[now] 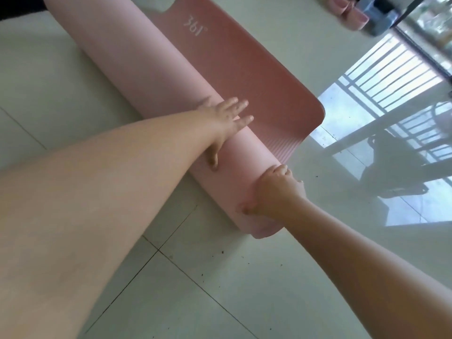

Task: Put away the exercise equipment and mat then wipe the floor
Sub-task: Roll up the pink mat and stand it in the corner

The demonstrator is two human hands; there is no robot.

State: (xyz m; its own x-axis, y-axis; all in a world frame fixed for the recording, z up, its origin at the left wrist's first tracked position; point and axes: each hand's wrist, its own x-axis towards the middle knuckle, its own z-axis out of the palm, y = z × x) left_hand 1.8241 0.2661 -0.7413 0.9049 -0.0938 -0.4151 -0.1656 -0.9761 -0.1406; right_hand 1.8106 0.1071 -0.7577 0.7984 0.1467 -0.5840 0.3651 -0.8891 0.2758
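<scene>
Left hand (227,118) is laid flat on top of the rolled part of the pink mat (137,77), fingers spread and pointing across the roll toward the stretch that is not yet rolled. Nothing is gripped by it; the palm is simply pressed down on the curve of the roll. The roll itself is seen lying on the tiled floor (220,289), its long axis running from the upper left of the view down to the lower right, so that it lies crosswise in front of both arms. The flat remainder of the mat, marked with a printed logo (195,26), is spread just beyond the roll on the far side, with its rounded corner close to the left fingertips. Further right, the right hand (274,192) is curled over the near end of the roll, fingers bent and closed against the top edge, thumb on the near side. This hand is judged the one nearer the open end, the left one nearer the middle. The coming move is judged to be a push away from the body, at right angles to the long axis, over the flat remainder. Dark specks are scattered on the floor, and pink and grey blurred objects (364,13) are seen at the upper right
</scene>
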